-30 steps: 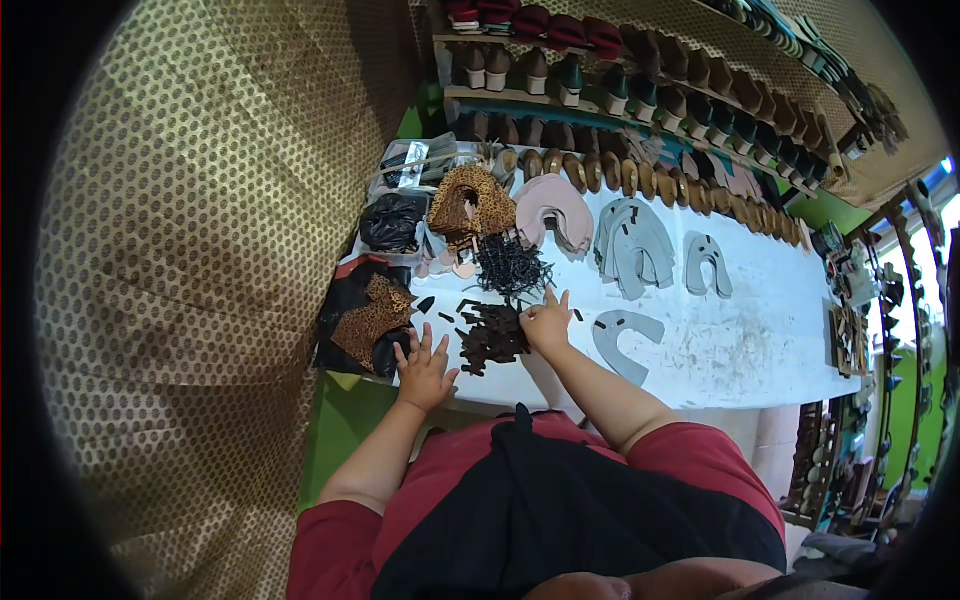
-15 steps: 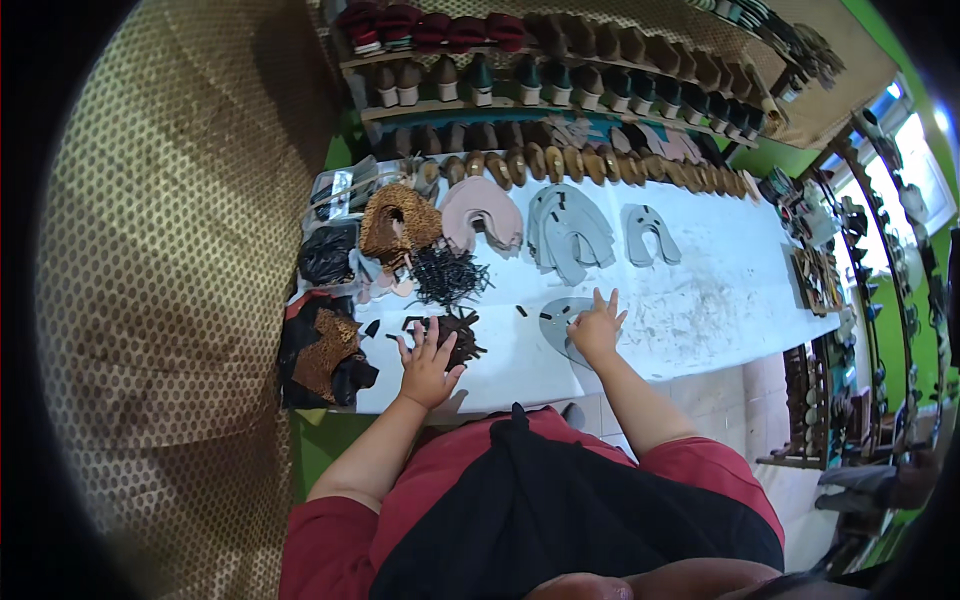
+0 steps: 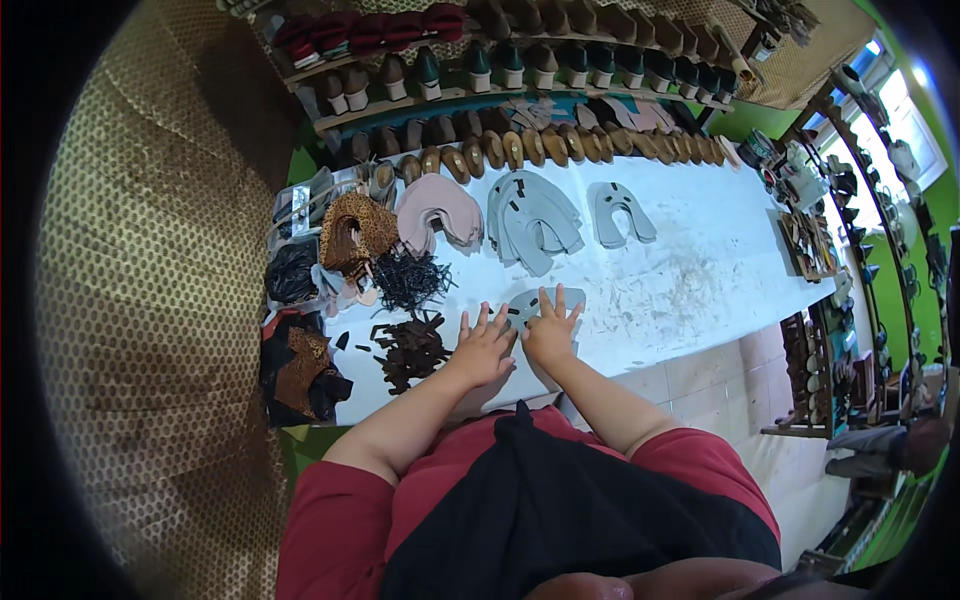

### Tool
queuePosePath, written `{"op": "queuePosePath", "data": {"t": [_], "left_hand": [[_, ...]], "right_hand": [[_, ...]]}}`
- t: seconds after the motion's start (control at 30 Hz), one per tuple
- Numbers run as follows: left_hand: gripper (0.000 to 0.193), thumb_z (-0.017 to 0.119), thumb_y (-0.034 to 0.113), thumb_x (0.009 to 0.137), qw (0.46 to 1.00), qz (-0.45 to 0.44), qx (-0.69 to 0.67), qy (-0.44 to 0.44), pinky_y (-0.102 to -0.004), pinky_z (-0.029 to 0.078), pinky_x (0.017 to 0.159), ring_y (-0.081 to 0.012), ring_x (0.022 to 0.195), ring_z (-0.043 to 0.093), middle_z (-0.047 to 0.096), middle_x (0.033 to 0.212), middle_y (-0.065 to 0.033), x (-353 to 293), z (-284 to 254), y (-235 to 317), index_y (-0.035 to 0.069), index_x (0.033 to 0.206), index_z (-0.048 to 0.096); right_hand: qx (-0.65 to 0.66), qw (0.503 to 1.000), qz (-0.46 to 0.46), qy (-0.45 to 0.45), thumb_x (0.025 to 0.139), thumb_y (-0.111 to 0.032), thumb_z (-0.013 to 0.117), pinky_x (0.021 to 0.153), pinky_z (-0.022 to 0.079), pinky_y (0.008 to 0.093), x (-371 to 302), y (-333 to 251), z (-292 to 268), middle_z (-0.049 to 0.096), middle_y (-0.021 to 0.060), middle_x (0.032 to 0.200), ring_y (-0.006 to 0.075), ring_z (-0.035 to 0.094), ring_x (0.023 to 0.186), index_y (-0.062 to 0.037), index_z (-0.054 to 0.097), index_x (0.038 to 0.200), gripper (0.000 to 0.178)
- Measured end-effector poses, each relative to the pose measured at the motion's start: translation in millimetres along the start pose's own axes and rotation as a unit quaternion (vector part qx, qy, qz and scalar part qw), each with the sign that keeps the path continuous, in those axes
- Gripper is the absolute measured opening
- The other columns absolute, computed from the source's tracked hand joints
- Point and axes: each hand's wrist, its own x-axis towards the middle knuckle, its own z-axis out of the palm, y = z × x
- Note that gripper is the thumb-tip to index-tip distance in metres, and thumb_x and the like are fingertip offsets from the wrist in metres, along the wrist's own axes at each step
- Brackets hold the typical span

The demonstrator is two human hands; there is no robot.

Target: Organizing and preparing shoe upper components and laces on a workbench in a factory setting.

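Note:
A flat grey curved shoe-upper piece [image 3: 572,297] lies on the white-covered table before me, partly hidden under my hands. My right hand [image 3: 552,335] rests on its near edge, several fingers stretched out and apart. Just left of it, my left hand [image 3: 484,350] reaches to the piece's left edge with fingers spread; nothing shows in its grasp. A small dark strip [image 3: 513,311] lies by the left fingertips. Left of that hand sits a loose pile of dark brown strips [image 3: 408,352].
Behind are a black strip pile [image 3: 412,280], leopard-print pieces [image 3: 350,235], pink pieces [image 3: 440,208], a grey stack [image 3: 530,220] and a smaller grey stack [image 3: 622,214]. Shoe lasts [image 3: 555,148] line the far edge, below shelves of shoes. A wooden tray [image 3: 806,245] stands right.
My left hand has moved right, from the brown strip pile to the grey piece beside my right hand. The right hand has shifted slightly over the piece. The view has shifted too.

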Motion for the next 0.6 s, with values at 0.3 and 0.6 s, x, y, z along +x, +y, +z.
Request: {"op": "queuePosePath", "data": {"t": [0.3, 0.6], "left_hand": [[0.073, 0.063, 0.046, 0.088, 1.000, -0.024, -0.003, 0.014, -0.0653, 0.003, 0.115, -0.0453, 0.149, 0.001, 0.008, 0.164, -0.0158, 20.5, 9.9, -2.4, 0.016, 0.149, 0.040], [0.073, 0.069, 0.041, 0.083, 0.990, -0.104, -0.005, 0.093, -0.0658, 0.005, 0.115, -0.0450, 0.149, 0.004, 0.013, 0.162, -0.0199, 34.8, 9.6, -4.5, 0.005, 0.143, 0.047]], "right_hand": [[0.091, 0.986, -0.137, 0.016, 0.084, -0.031, 0.066, 0.112, 0.014, 0.0704, -25.2, 37.6, -12.0, 0.039, 0.0163, 0.152, 0.0437, 0.020, 0.146, -0.0194, 0.077, 0.103, 0.025], [0.061, 0.984, -0.166, -0.026, 0.086, -0.037, 0.064, 0.109, 0.013, 0.0742, -27.6, 49.8, -23.6, 0.030, 0.0174, 0.156, 0.0466, 0.016, 0.146, -0.0290, 0.059, 0.135, 0.049]]}}
